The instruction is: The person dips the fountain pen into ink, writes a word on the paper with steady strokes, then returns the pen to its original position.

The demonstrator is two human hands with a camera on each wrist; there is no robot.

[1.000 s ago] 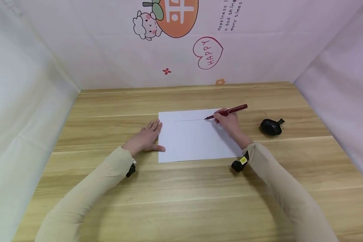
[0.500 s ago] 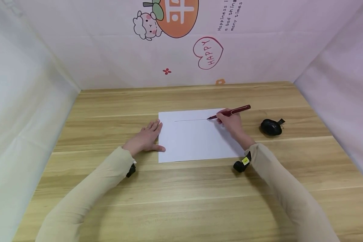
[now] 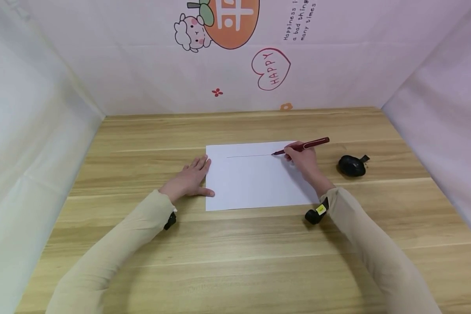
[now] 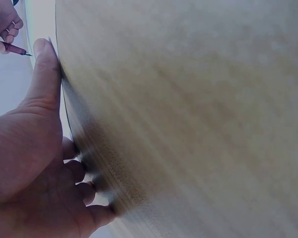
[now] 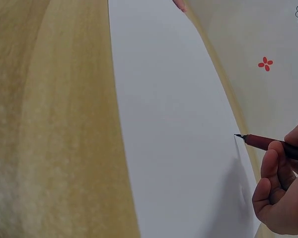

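Note:
A white sheet of paper [image 3: 243, 183] lies flat on the wooden table. My right hand [image 3: 303, 159] pinches a dark red fountain pen [image 3: 315, 142], its tip touching the paper near the upper right. A thin, nearly straight line [image 3: 247, 156] runs from the upper left of the sheet to the tip. In the right wrist view the pen [image 5: 260, 142] shows a dark nib between thumb and fingers. My left hand [image 3: 188, 179] rests with spread fingers at the sheet's left edge, thumb on the paper. The left wrist view shows the left hand [image 4: 30, 148] from the palm side.
A black rounded object with a short tab [image 3: 351, 166] lies on the table [image 3: 235, 261] to the right of the paper. Behind the table hangs a white printed cloth [image 3: 141, 74]; pale cloth walls [image 3: 19, 144] stand at both sides. Dark cameras sit at both wrists.
My right hand has slid a little to the right with the pen, and the drawn line has grown longer behind the tip. My left hand stays in place.

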